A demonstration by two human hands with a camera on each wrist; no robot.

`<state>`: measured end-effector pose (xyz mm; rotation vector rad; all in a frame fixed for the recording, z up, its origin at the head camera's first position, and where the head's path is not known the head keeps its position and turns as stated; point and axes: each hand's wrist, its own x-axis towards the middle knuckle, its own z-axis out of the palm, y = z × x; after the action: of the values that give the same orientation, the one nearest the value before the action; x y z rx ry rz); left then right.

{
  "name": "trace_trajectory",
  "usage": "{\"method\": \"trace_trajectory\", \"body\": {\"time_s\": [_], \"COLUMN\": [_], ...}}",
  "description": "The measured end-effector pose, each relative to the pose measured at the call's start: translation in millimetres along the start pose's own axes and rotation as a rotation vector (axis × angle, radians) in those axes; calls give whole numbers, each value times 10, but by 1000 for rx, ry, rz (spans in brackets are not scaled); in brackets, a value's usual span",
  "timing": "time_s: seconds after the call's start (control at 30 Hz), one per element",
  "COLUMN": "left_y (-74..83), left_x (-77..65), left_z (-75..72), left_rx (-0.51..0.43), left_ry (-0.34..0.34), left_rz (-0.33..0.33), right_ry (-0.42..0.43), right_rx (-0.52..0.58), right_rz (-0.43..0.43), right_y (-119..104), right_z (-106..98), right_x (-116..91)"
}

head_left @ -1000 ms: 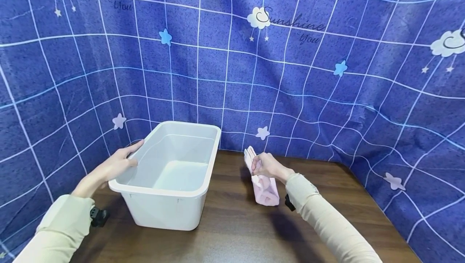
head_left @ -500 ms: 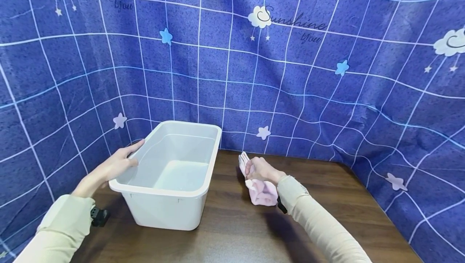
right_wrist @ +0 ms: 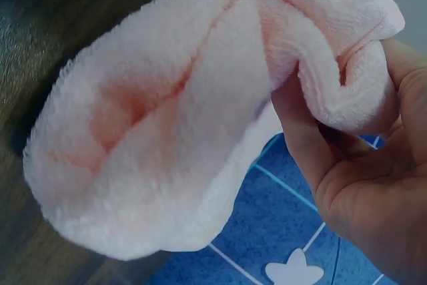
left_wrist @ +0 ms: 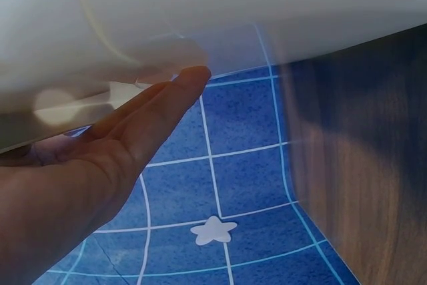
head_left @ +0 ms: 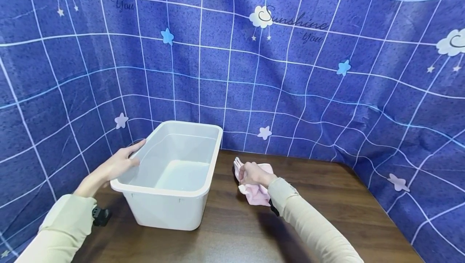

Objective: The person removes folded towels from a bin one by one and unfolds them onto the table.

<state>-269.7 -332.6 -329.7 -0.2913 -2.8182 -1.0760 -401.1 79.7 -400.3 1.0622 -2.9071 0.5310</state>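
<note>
A white plastic tub (head_left: pixel 167 211) stands upright on the wooden table, nothing inside it. My left hand (head_left: pixel 120 166) grips its left rim, thumb over the edge; in the left wrist view, the fingers (left_wrist: pixel 160 115) lie beneath the rim against the tub's outside wall (left_wrist: pixel 280 5). To the right of the tub, my right hand (head_left: pixel 253 174) pinches a pink terry towel (head_left: pixel 256 195) near its far end. The right wrist view shows the towel (right_wrist: pixel 167 125) bunched in soft folds, pinched between thumb and fingers, its loose part hanging away from the hand.
A blue curtain (head_left: pixel 232 73) with white grid lines, stars and clouds hangs behind the table and along both sides. Brown wooden table top (head_left: pixel 327 198) shows right of the towel and in front of the tub.
My right hand has moved left and slightly nearer with the towel, which has bunched and folded, a part now showing behind the hand. The left hand and tub stay put.
</note>
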Motion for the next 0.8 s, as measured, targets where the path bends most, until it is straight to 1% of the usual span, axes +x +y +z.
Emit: {"method": "trace_trajectory", "body": {"time_s": [0.2, 0.33, 0.37, 0.5, 0.57, 0.6, 0.63, 0.73, 0.8], "left_y": [-23, -13, -8, 20, 48, 66, 87, 194, 273], "left_x": [-12, -11, -10, -4, -3, -1, 1, 2, 6], "left_z": [7, -2, -5, -20, -36, -47, -59, -83, -89], "left_rx": [-1, -1, -2, 7, 16, 22, 33, 70, 113], "left_ry": [-1, 7, 2, 2, 1, 1, 1, 2, 12], "left_rz": [-6, 2, 3, 30, 44, 51, 52, 54, 45], "right_ry": [-19, -29, -19, -33, -28, -45, -44, -23, -11], "right_rx": [-46, -28, -31, -11, -1, 13, 22, 54, 70], "right_rz": [-31, -43, -62, -145, -188, -190, -195, -198, -179], "right_y": [-45, -79, -77, -106, -109, -120, -123, -121, -119], "right_z": [82, 91, 96, 55, 44, 30, 27, 27, 26], "right_x": [24, 19, 16, -11, -17, -20, -22, -20, -23]}}
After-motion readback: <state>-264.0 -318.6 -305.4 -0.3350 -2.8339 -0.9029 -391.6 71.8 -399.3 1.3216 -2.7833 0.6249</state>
